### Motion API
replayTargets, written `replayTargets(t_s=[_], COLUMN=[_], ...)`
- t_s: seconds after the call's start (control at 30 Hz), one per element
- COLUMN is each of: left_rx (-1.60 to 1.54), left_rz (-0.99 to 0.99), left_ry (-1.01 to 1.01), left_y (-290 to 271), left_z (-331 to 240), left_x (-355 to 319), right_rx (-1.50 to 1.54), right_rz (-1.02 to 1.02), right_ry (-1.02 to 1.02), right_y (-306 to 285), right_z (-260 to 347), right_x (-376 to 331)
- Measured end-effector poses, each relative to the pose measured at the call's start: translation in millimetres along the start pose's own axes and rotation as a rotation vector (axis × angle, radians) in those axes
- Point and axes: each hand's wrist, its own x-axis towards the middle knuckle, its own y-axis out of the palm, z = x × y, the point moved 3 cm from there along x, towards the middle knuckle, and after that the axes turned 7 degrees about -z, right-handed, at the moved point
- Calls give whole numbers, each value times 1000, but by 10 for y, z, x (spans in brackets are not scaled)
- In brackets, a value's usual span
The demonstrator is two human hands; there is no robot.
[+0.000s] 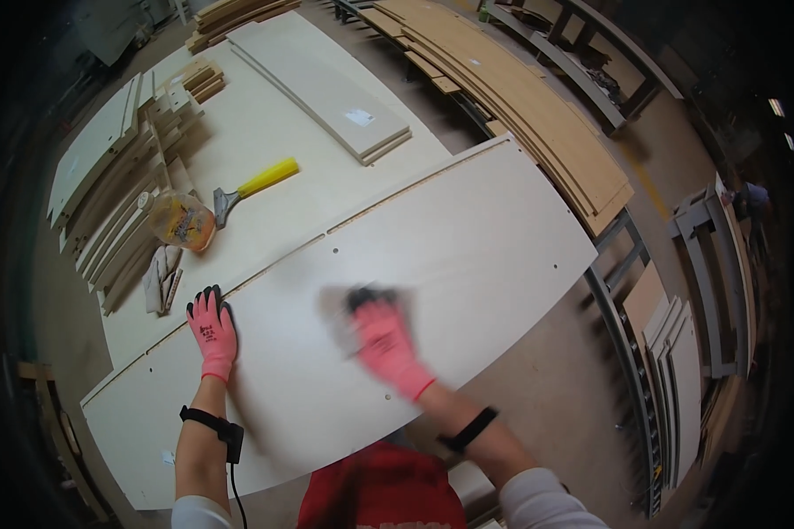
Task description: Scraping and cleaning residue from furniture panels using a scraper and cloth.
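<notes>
Bench (326,189): white top, extending past the panel's far edge. Brown boards (538,97): long, stacked, beyond the panel's right end. Panel (468,247): white, laid across the near side of the bench, small dark holes in its face, a narrow groove along its far edge; both hands are on it. White boards (326,88): stacked flat on the bench, beyond the panel. Parts (93,154): piled on the bench, beyond the panel's left half.

Right hand (386,339): gloved pink and black, over the middle of the panel, blurred; whether its fingers are spread or pressed together cannot be told. Left hand (210,331): same glove, laid palm down at the panel's far edge, fingers straight and slightly spread, gripping nothing.

Scraper (260,179): yellow handle, on the bench beyond the panel. Bottle (183,220): clear, orange contents, left of the scraper, beyond the panel. Grey item (333,304): on the panel at the right hand's fingers, too blurred to identify. Rag (159,275): pale, crumpled, just beyond the panel's far edge.
</notes>
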Motion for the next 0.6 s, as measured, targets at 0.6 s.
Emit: replayTargets(t_s=[0.6], left_rx=[-107], left_rz=[-8], left_ry=[-58], left_y=[-138], left_z=[83], left_x=[-18], right_rx=[-853], right_rz=[-261], right_ry=[-9], right_y=[-1784], right_z=[-941], right_x=[1628])
